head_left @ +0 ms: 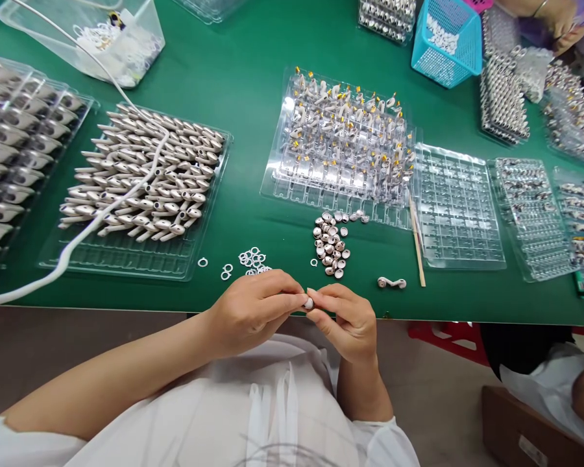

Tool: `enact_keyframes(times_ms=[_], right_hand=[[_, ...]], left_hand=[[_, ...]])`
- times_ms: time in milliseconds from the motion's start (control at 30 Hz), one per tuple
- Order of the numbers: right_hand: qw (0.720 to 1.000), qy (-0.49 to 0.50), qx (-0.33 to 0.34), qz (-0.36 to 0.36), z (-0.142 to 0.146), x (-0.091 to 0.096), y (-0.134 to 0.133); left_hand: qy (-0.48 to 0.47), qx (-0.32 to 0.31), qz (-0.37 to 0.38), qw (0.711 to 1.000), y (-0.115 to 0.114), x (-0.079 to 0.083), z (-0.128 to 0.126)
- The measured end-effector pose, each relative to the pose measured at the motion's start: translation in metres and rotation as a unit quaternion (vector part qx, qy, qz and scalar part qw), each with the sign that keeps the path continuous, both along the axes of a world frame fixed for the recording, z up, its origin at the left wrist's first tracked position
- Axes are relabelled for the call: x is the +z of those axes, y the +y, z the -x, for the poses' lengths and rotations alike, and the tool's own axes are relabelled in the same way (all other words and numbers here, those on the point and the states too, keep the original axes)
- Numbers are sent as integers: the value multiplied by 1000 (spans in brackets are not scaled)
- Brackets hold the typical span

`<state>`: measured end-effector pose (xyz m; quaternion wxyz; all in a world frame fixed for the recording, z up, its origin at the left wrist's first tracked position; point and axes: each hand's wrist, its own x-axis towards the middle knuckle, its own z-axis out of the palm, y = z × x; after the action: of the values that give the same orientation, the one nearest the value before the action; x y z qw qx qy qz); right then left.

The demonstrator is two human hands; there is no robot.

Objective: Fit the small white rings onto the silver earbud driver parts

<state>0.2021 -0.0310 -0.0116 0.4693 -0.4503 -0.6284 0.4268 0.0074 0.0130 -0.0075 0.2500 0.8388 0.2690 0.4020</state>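
Note:
At the table's front edge, my left hand (255,310) and my right hand (346,318) meet, fingertips pinched on a small rounded pale earbud cap (309,303). Fingers cover most of the cap. Just beyond my right hand lies a pile of beige round earbud caps (331,246), some turned hollow side up. Thin white rings (253,258) lie in a loose cluster beyond my left hand, and one single ring (314,263) sits beside the caps. To the right of my right hand rests an earbud-like stemmed piece (392,283).
Left stands a clear tray of beige stemmed earbud shells (146,168), crossed by a white cable (97,217). Ahead is a tray of small parts with orange tips (345,130). A thin wooden stick (417,243), a blue basket (448,45) and another person's hand (562,26) are right.

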Motion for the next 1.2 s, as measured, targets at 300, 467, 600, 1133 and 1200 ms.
enact_keyframes(times_ms=[300, 467, 600, 1133, 1200], right_hand=[[999, -44, -25, -11, 3, 0, -4], [998, -33, -59, -9, 9, -1, -8], [996, -38, -76, -19, 12, -4, -11], [992, -67, -99, -38, 21, -1, -13], [991, -65, -110, -27, 24, 2, -13]], left_hand=[[23, 10, -26, 999, -1, 1, -1], [19, 15, -27, 999, -2, -1, 0], [17, 9, -29, 999, -2, -1, 2], [-5, 11, -15, 1000, -2, -7, 3], [-16, 10, -21, 1000, -2, -9, 3]])
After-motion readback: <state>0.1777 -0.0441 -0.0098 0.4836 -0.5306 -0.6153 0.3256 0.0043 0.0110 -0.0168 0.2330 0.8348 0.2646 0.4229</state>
